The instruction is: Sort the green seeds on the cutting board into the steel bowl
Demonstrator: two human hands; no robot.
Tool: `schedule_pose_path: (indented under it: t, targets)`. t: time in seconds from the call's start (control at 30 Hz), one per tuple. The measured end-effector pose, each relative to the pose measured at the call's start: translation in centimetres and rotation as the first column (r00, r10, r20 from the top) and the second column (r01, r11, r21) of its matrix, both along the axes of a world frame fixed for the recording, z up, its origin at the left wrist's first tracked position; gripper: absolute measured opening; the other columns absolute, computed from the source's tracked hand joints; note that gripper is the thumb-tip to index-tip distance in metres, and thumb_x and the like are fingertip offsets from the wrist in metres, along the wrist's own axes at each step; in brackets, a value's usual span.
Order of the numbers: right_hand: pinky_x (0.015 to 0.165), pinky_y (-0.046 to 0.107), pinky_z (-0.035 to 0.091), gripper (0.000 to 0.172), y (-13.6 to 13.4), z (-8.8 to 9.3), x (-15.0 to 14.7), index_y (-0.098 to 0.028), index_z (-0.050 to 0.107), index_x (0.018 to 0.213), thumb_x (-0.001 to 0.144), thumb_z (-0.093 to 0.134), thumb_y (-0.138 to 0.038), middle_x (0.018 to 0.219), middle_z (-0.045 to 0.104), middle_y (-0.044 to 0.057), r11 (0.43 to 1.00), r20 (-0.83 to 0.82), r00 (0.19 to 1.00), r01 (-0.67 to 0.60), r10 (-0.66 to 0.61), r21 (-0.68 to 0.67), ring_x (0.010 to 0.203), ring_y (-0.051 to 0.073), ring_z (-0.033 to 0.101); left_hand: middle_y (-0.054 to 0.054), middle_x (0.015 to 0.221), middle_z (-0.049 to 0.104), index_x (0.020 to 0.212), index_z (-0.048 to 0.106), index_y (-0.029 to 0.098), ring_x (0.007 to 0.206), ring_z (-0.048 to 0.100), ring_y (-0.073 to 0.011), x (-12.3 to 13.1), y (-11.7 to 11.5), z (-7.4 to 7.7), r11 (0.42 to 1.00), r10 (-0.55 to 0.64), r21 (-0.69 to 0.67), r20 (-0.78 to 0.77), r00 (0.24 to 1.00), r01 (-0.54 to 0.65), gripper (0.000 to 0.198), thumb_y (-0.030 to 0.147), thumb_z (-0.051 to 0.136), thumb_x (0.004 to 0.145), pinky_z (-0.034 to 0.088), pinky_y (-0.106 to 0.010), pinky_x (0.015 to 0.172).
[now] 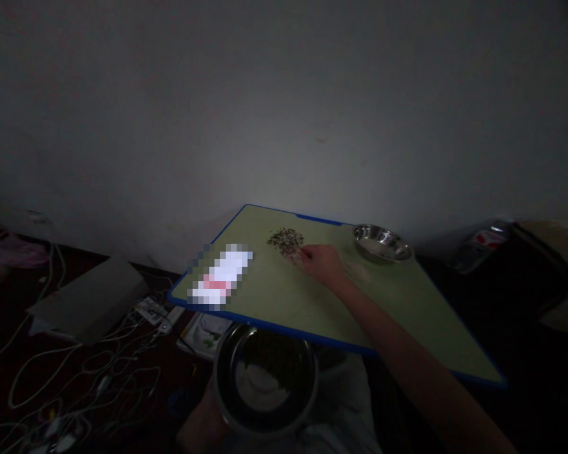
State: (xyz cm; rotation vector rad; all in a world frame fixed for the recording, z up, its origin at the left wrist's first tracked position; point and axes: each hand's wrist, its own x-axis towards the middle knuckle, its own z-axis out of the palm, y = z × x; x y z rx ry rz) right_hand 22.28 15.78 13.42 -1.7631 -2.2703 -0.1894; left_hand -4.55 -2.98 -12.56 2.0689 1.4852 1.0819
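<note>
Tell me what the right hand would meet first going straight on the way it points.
The right hand would most likely meet the dark pile on the board first; it may already touch the pile's edge, though depth is unclear.

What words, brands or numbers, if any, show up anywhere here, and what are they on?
None can be read.
Red-and-white label, at the far right: too dark and blurred.
Bright patch on the table: pixelated, so nothing is legible.
White piece with dark marks by the cables: too small to read.
</note>
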Motion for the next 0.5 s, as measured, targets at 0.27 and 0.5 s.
schedule_pose_path:
  t: [0.27, 0.5]
  targets:
    - [0.062, 0.026, 0.037, 0.034, 0.3, 0.2, -0.3, -0.020, 0.076, 0.088, 0.091, 0.044, -0.030, 0.090, 0.075, 0.009, 1.000, 0.021, 1.000, 0.005, -0.005, -0.023, 0.077, 0.020, 0.066, -0.005, 0.127, 0.067, 0.145, 0.036, 0.036, 0.117, 0.061, -0.0341, -0.1, 0.0, -0.1, 0.995, 0.003, -0.097, 0.078, 0.997, 0.005, 0.080, 0.034, 0.067, 0.071, 0.057, -0.048, 0.088]
    - [0.074, 0.026, 0.045, 0.034, 0.8, 1.0, -0.6, -0.024, 0.075, 0.105, 0.091, 0.045, -0.032, 0.100, 0.075, 0.008, 0.996, 0.045, 0.999, 0.017, -0.013, -0.082, 0.091, 0.022, 0.067, -0.009, 0.129, 0.066, 0.138, 0.049, 0.029, 0.116, 0.061, -0.0343, -0.1, -0.1, -0.2, 0.994, 0.016, -0.112, 0.090, 0.996, -0.006, 0.068, 0.046, 0.067, 0.074, 0.055, -0.047, 0.089]
